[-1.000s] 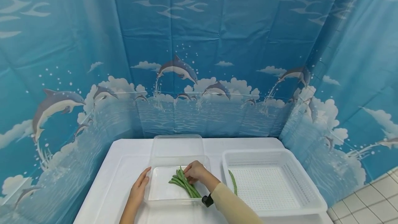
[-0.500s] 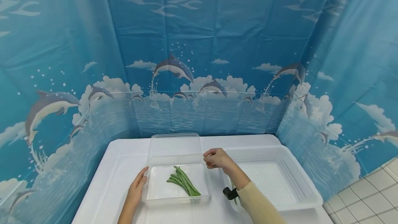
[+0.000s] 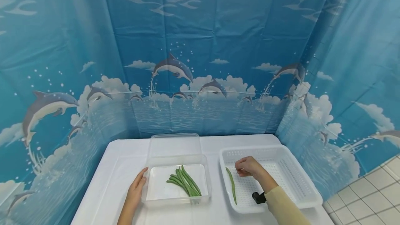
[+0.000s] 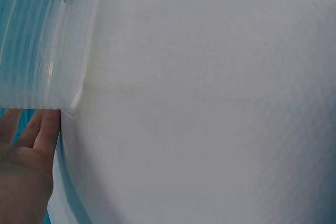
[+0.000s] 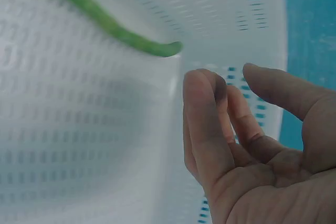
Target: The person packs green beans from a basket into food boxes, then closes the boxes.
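A clear plastic box [image 3: 175, 201] holds a small bundle of green beans [image 3: 187, 180] lying aslant. My left hand [image 3: 135, 191] rests its straight fingers against the box's left wall; the left wrist view shows these fingers [image 4: 44, 129] touching the clear side. Over the white perforated basket [image 3: 265, 209] hovers my right hand [image 3: 250, 166], holding nothing, its thumb apart from the loosely bent fingers [image 5: 202, 114]. One green bean [image 3: 232, 185] lies along the basket's left side, just left of that hand. The same bean [image 5: 115, 29] appears at upper left in the right wrist view.
Behind the box lies a clear lid [image 3: 175, 145] on the white-covered table [image 3: 122, 152]. A blue dolphin-print curtain [image 3: 200, 114] hangs close round the table's back and sides. White tiles [image 3: 365, 193] show at lower right.
My right hand has left the beans in the box and moved right, over the basket. The left hand has stayed at the box. The head view has shifted slightly.
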The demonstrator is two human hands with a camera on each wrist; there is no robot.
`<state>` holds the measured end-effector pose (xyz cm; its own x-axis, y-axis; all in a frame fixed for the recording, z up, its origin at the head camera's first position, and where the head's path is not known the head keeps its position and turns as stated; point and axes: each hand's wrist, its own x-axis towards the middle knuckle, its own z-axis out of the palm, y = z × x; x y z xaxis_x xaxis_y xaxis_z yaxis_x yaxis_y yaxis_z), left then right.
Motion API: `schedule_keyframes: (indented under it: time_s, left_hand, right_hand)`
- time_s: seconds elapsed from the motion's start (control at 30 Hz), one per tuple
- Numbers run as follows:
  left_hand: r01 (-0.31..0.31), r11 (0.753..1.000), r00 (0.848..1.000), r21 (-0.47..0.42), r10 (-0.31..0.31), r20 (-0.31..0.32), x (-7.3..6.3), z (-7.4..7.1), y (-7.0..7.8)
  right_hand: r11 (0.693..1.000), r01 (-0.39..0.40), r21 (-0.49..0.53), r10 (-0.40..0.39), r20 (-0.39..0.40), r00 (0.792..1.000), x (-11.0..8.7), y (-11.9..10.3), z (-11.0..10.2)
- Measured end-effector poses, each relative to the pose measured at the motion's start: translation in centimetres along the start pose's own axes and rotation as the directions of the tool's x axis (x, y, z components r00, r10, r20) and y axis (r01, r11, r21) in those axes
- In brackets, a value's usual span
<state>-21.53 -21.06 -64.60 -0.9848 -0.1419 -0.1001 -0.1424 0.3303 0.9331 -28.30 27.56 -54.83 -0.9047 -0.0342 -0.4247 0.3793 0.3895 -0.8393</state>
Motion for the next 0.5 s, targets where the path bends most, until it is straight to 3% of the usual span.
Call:
schedule_keyframes:
  time_s: [0.27,0.5]
  left_hand:
    - [-0.001,1.0,1.0,-0.006,0.001,-0.013,-0.1,0.1,0.1]
    - [0.005,1.0,1.0,-0.009,-0.005,-0.016,-0.1,0.1,0.1]
  right_hand:
    - [0.99,-0.065,-0.122,0.063,-0.023,0.998,0.9,2.5,0.8]
    - [0.976,-0.068,-0.207,0.062,-0.032,0.998,1.0,2.8,2.1]
